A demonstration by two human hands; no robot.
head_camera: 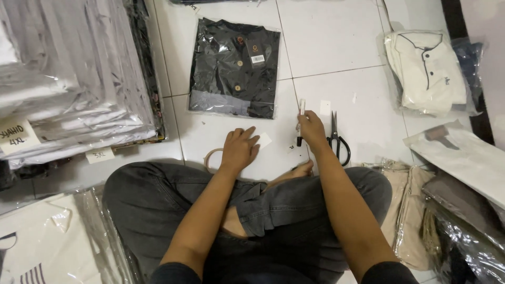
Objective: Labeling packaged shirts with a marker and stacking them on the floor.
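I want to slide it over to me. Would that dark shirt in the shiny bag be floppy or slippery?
The dark bagged shirt probably sags if lifted by one edge, since it's folded cloth. Its glossy plastic likely slides easily on the smooth tiled floor. It looks flat, so it shouldn't roll.

Your left hand [239, 150] covers most of the tape roll [210, 158] and paper slip [264, 140]; your right hand [311, 130] hides the marker's [300, 118] middle; stacked packaged garments [73, 79] run off-frame left.

Left hand [239, 150] flat, right hand [311, 129] fisted

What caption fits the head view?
Seated cross-legged, right hand holds a marker, left hand presses a paper slip.
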